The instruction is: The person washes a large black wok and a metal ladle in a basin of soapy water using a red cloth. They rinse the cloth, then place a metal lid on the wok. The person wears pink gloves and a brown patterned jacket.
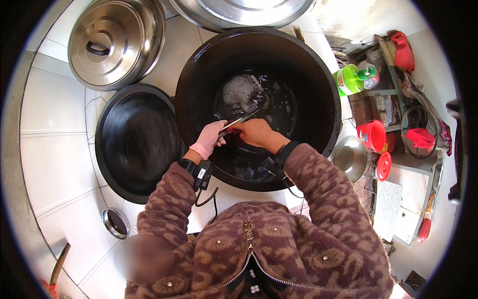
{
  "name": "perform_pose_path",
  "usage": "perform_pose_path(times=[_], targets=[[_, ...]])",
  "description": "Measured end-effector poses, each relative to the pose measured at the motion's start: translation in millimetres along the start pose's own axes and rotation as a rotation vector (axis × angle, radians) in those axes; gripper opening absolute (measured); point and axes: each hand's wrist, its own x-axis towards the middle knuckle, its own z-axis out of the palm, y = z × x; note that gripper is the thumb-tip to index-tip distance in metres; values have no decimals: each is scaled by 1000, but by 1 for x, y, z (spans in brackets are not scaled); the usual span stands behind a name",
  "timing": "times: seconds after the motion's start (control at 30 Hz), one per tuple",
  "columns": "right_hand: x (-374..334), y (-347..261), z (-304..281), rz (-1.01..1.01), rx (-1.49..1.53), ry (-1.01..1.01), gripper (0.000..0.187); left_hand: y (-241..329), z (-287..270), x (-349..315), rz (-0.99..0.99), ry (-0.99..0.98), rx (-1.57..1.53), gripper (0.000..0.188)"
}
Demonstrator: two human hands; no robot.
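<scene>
A large black basin (259, 50) with a little water and white suds (241, 92) at its bottom is in front of me. My left hand (210, 137), in a pink glove, is closed round the near end of a long thin utensil (244, 118). It is pale and slants up to the right over the water; its exact kind is unclear. My right hand (255, 133), bare, has its fingers bent against the utensil's near part. A small dark reddish patch shows between my hands, and whatever my right fingers pinch is hidden.
A smaller black basin (137, 144) stands left, below a lidded steel pot (112, 47). Another steel vessel (244, 15) is behind. To the right are a green bottle (351, 79), a steel bowl (350, 158) and a red bucket (372, 134). A small metal cup (115, 223) sits lower left.
</scene>
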Motion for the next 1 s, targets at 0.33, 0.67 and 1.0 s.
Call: perform_pose_path(times=[0.33, 0.67, 1.0], targets=[[-4, -31, 22, -65, 146, 69, 40, -1, 1, 2, -14, 58, 0, 39], [-1, 65, 15, 45, -73, 121, 52, 3, 0, -1, 10, 35, -78, 39], [12, 108, 19, 206, 32, 212, 52, 19, 5, -10, -67, -140, -35, 39]])
